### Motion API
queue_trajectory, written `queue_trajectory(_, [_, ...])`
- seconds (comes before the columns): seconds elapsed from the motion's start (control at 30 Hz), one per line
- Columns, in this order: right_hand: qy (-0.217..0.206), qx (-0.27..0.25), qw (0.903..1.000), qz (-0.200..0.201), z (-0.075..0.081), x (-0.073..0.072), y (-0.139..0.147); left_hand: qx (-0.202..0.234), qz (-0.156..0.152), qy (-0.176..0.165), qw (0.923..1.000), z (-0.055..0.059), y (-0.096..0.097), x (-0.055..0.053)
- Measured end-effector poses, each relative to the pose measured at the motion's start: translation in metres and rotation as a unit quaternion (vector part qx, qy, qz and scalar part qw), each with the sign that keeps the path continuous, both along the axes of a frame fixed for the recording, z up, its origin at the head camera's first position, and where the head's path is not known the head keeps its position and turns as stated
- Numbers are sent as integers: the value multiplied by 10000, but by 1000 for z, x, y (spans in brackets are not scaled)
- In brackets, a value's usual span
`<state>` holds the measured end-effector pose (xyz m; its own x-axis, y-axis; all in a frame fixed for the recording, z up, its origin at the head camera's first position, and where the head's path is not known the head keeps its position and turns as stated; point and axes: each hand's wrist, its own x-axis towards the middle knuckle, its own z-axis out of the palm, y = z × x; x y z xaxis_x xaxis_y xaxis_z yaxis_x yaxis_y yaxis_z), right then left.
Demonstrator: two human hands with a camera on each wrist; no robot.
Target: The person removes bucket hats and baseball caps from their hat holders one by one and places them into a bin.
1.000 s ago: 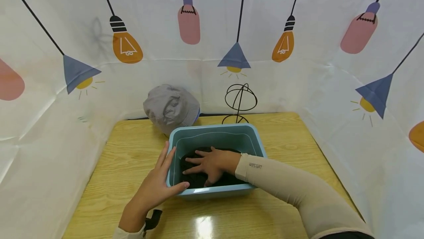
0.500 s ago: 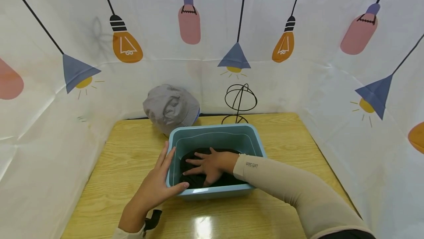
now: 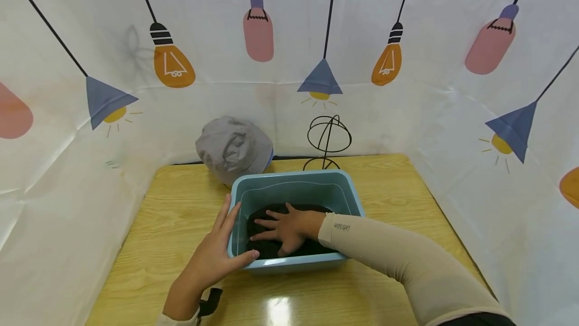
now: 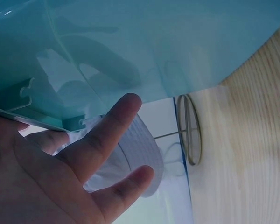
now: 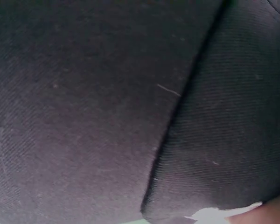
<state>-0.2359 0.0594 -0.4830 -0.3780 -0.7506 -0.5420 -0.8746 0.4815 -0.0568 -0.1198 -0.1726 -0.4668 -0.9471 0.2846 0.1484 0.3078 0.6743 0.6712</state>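
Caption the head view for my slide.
Right hand spread on dark fabric inside a blue bin, left hand at one corner, gray cap behind.

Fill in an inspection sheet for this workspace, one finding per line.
Surface: yellowish wood-grain table, with a glare spot on the person's side of the bin.
Job's things: blue bin, upright; dark cloth inside it.
Clutter: grey cap and black wire stand, both behind the bin.
Left hand: spread at the bin's near left corner.
Right hand: spread over the cloth.
Cables: nothing seen, only printed cords.
Surroundings: white sheet printed with lamps.
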Motion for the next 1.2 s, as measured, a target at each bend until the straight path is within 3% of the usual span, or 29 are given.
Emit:
queue_trajectory(0.3, [70, 36, 10000, 61, 2, -2, -4, -14, 75, 28, 10000, 0, -2, 0])
queue_trajectory(0.53, [-173, -236, 9995, 69, 15, -5, -9, -121, 157, -43, 9998, -2, -7, 4])
queue_trajectory(0.73, [-534, -873, 9947, -113, 46, -7, 5, -236, 105, 34, 9997, 1, -2, -1])
queue_trajectory(0.97, [-452, -1585, 9859, -293, 94, 7, 36, -209, 108, -36, 9997, 2, 1, -3])
queue_trajectory(1.2, [-496, -2352, 9675, -787, 111, 28, 76, -106, 92, -163, 9998, 2, 2, -2])
